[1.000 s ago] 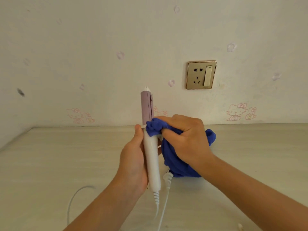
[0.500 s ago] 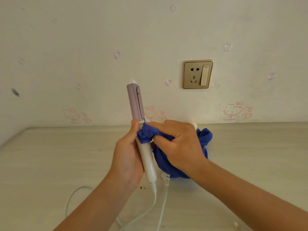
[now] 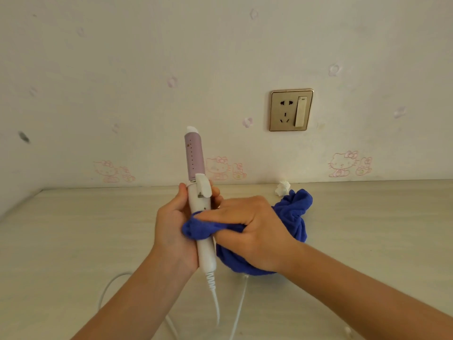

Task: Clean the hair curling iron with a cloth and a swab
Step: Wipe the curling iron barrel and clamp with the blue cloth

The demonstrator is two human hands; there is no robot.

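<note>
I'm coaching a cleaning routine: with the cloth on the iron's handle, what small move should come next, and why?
Probably slide the blue cloth down the white handle toward the cord: the right hand presses it on mid-handle, the left hand holds the curling iron upright, and the lower handle lies bare.

A gold-framed wall socket (image 3: 291,110) with a rocker switch is mounted on the pale wall (image 3: 147,57). Below the socket, a light wood-grain tabletop (image 3: 61,229) meets the wall. Pink cartoon-cat prints (image 3: 343,164) sit below the socket, to either side. A dark mark (image 3: 23,137) is far left of it.
</note>
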